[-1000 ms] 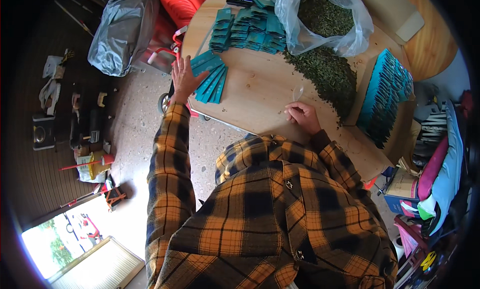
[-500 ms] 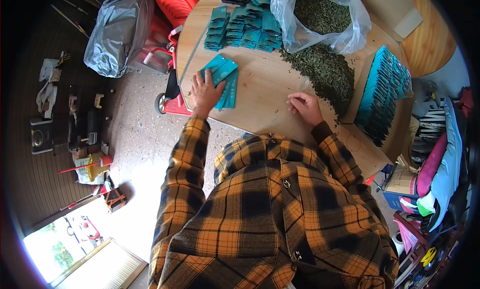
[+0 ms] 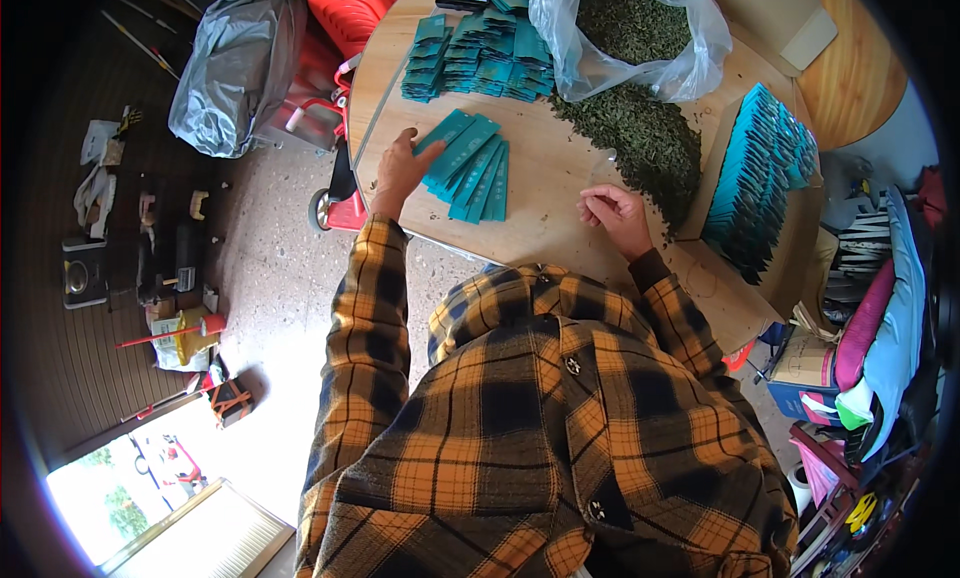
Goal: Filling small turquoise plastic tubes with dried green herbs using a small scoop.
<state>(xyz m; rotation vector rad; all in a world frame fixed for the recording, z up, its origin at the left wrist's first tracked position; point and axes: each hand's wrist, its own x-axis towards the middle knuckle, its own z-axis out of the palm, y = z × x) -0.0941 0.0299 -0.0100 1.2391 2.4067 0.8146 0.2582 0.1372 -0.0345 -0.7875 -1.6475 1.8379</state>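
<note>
On the wooden table (image 3: 540, 193), several flat teal packets (image 3: 468, 163) lie fanned out, overlapping. My left hand (image 3: 400, 173) is at their left edge, thumb stretched toward them and fingers apart, gripping nothing. Closer to the table's right side, my right hand (image 3: 617, 218) has its fingers curled together; whatever they may hold is hidden. Just beyond it spreads a heap of dried green leaves (image 3: 650, 143), with a small clear object, hard to make out, at its near edge. A cardboard box (image 3: 790, 253) to the right holds a dense row of upright teal packets (image 3: 750, 178).
Stacks of filled-looking teal packets (image 3: 480, 63) stand at the far left of the table, a black object (image 3: 466, 0) behind them. A clear plastic bag (image 3: 555, 48) of leaves sits open at the back. Left of the table are a red chair (image 3: 360, 13) and a grey bag (image 3: 235, 78).
My left hand has lifted off the packets and moved slightly left. The packets have slid right and fanned wider. My right hand stays nearly in place.
</note>
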